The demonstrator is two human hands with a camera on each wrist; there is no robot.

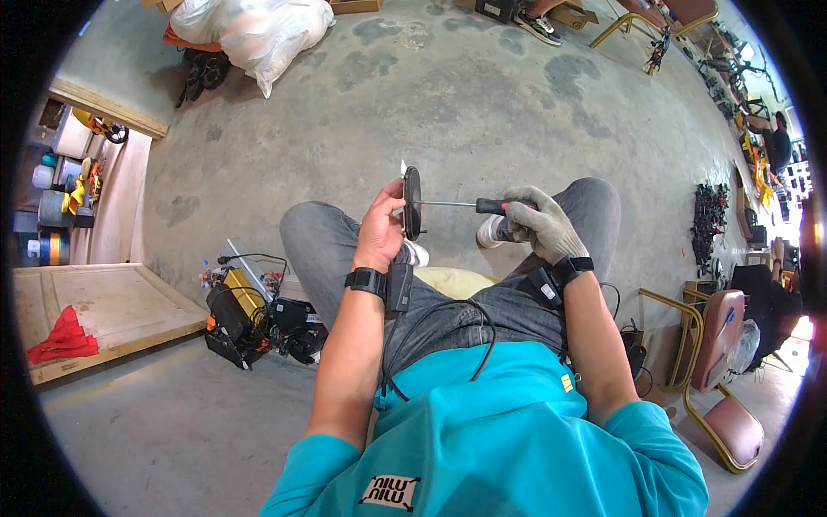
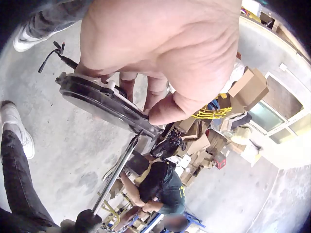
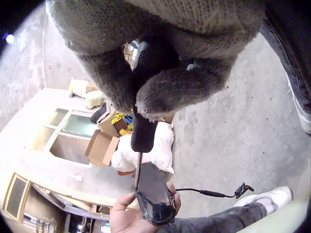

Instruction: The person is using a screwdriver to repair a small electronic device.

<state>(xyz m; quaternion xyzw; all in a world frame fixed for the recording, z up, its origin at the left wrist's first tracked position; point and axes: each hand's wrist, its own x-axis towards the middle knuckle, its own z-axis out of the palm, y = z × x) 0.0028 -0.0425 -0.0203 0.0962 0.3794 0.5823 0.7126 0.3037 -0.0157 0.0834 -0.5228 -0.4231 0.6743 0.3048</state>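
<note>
Head view: a seated person's bare left hand (image 1: 381,226) pinches a black disc-shaped part (image 1: 412,203) by its rim, held upright over the knees above the concrete floor (image 1: 482,103). The gloved right hand (image 1: 538,222) curls its grip round the handle of a screwdriver (image 1: 482,205), whose shaft meets the disc's centre. A thin black cable (image 3: 214,193) trails from the part.

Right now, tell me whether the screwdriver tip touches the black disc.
Touching: the head view shows the screwdriver shaft ending on the black disc, with no gap.
</note>
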